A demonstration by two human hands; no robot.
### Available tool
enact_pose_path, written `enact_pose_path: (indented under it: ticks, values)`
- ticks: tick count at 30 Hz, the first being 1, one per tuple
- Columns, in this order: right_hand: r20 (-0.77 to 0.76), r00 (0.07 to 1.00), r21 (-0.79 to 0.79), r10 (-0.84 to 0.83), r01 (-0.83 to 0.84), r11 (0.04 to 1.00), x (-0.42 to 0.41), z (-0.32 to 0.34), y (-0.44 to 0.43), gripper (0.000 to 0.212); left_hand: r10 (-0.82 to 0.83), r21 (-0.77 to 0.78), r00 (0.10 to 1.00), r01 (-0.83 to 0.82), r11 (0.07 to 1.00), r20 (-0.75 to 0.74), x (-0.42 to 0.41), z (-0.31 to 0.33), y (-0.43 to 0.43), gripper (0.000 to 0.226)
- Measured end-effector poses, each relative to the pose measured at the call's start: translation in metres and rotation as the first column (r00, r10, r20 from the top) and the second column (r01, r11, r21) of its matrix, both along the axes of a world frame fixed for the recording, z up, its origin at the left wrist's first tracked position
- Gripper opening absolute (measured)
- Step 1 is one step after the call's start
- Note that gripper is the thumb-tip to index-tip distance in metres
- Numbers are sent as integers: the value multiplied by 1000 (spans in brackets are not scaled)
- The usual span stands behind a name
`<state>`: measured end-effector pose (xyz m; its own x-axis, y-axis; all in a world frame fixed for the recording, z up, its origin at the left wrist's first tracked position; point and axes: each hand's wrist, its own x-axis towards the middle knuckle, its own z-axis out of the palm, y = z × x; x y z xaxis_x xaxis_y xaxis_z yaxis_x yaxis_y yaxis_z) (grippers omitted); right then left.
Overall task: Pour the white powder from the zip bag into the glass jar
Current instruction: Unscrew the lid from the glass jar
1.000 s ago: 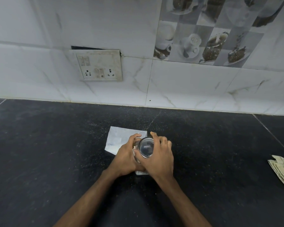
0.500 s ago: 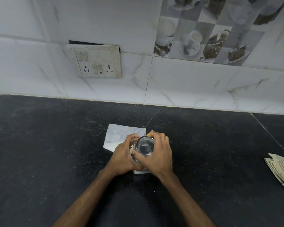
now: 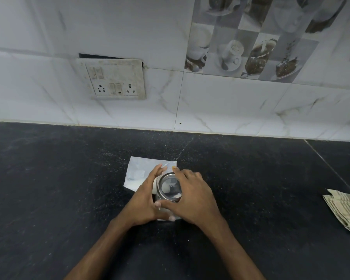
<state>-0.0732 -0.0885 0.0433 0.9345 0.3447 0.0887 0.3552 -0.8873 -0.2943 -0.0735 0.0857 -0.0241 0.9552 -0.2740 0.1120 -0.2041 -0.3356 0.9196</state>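
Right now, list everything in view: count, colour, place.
jar: one, clear glass, metal rim, mid-counter
bag: one, clear-white, behind-left of the jar, partly hidden by hands
cloth: one, striped beige, folded, far right on the counter
counter: one, speckled black, lower view
socket panel: one, dirty white, wall, upper left
tiles: many, marbled white, some printed with cups, back wall
left hand: one, grips the jar's left side
right hand: one, grips the jar's top
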Motion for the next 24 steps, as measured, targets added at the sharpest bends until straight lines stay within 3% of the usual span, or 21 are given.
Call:
enact_pose_path:
  ticks: [5, 7, 10, 12, 15, 17, 20, 22, 24]
  values:
    - [-83, 992, -57, 96, -101, 993, 7, 15, 8, 84, 52, -52, 999, -52, 997, 0, 0, -2, -8, 125]
    - [-151, 978, -86, 146, -160, 983, 13, 23, 7, 92, 69, -68, 998, -69, 995, -3, -1, -5, -8, 127]
    - [-141, 989, -85, 34, -46, 995, 10, 25, 12, 104, 102, -102, 994, -104, 989, -27, -6, -12, -6, 125]
    - [-83, 996, -59, -7, 2, 998, 7, 23, 15, 92, 112, -105, 993, -117, 988, -45, -7, -16, -5, 125]
    - [-135, 983, 68, 124, -116, 991, 10, 26, 15, 69, 128, -77, 991, -131, 988, -37, -6, -16, -4, 127]
    - [-216, 954, 151, 209, -179, 972, 14, 28, 10, 76, 130, -67, 991, -132, 989, -32, -6, -16, -3, 127]
    - [-177, 980, 95, 95, -79, 992, 11, 23, 9, 94, 137, -67, 990, -140, 988, -39, -6, -15, -3, 125]
    - [-107, 993, -7, 49, -50, 999, 7, 18, 12, 91, 145, -55, 989, -146, 988, -27, -6, -15, -3, 123]
    - [-109, 987, 1, 122, -122, 992, 7, 20, 13, 80, 148, -48, 989, -149, 988, -16, -6, -15, -4, 122]
